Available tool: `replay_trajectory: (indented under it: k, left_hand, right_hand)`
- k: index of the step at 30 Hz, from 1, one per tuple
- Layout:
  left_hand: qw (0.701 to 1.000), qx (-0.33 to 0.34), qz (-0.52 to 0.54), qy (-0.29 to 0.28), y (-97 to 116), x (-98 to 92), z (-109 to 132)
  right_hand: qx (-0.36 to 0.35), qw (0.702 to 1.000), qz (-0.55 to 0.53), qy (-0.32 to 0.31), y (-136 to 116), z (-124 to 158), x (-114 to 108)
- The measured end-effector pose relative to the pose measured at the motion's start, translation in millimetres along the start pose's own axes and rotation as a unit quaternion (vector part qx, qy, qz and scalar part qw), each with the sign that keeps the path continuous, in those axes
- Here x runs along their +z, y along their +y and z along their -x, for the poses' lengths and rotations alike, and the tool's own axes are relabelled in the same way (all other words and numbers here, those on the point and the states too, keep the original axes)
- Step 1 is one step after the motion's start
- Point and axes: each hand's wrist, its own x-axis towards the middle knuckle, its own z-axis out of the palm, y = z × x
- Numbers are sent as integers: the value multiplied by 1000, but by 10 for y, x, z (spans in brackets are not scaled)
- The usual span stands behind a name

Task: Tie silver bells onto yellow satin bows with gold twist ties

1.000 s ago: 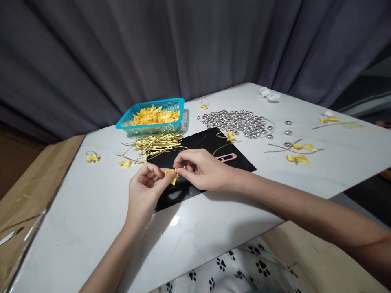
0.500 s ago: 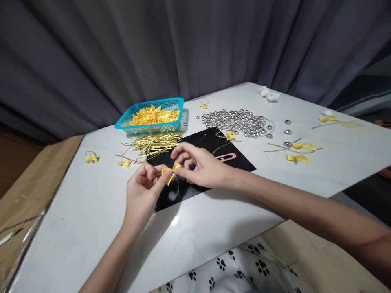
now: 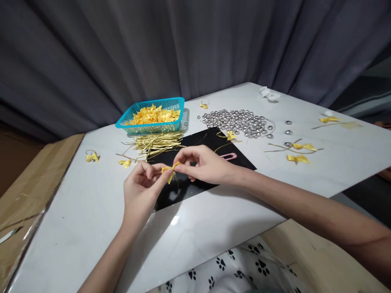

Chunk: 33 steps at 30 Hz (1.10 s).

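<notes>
Over a black sheet [image 3: 195, 189], my left hand [image 3: 145, 179] pinches the left side of a small yellow bow [image 3: 168, 175] between thumb and fingers. The thumb and forefinger of my right hand [image 3: 197, 165] close on the bow's right side. A thin gold wire hangs below the bow, and a small silver bead [image 3: 174, 173] shows at its middle. Just beyond my hands lies a bundle of gold twist wires [image 3: 157, 142]. Part of a pink clip-shaped tool [image 3: 229, 156] shows behind my right hand.
A teal basket [image 3: 134, 129] of yellow bows stands at the back. Many silver beads [image 3: 241, 122] are piled right of it. Loose bows with wires [image 3: 297, 158] lie at the right, and a wired bow [image 3: 92, 156] at the left. White scraps [image 3: 269, 94] sit far back.
My right thumb and forefinger have closed onto the bow's right side, and the other right fingers have curled in. My right hand covers more of the pink tool. My left hand keeps its pinch.
</notes>
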Motion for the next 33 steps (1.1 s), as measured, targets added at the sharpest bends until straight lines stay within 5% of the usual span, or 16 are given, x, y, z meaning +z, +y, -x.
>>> replay_trajectory:
  k: [6,13,23,30,33]
  left_hand:
    - [997,-53,-50,-19,-15,-27,-66]
    - [977,9,-202,-64,-33,-34,-46]
    - [979,2,-193,-64,-65,-23,-47]
    - [993,-50,-77,-80,-30,-104,-50]
    - [990,-90,-24,-109,-33,-128,-58]
  right_hand:
    - [54,998,-31,-7,-25,-14,25]
    - [48,999,10,4,27,-31,36]
    - [48,997,64,24,-33,-3,42]
    - [22,980,-198,11,85,-52,-18]
    - [101,932,-329,-115,170,-81,-1]
